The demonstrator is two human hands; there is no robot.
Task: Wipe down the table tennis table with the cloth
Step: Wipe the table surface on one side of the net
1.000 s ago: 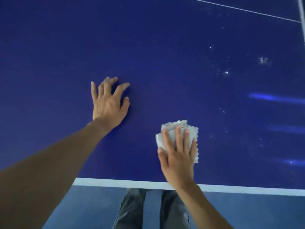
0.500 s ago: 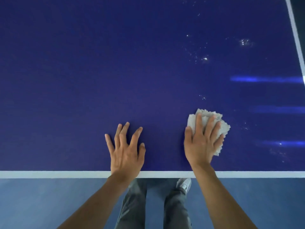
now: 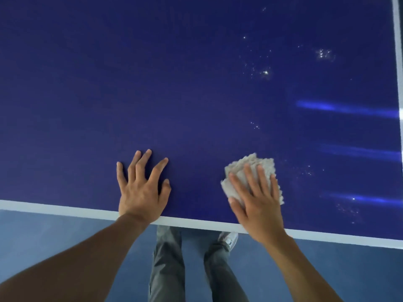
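While the blue tabletop point(image 3: 152, 83) carries both hands near its front edge, left hand point(image 3: 141, 192) lies flat, fingers spread, holding nothing; right hand point(image 3: 259, 205), fingers straight, presses the folded cloth point(image 3: 250, 164) down. Suggest even pressure, overlapping strokes toward the white specks point(image 3: 266, 73) beyond.

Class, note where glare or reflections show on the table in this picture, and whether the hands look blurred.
Head view: blue light streaks reflect on the table, right side; tiny specks glint beyond the cloth; the left hand and right hand look sharp.
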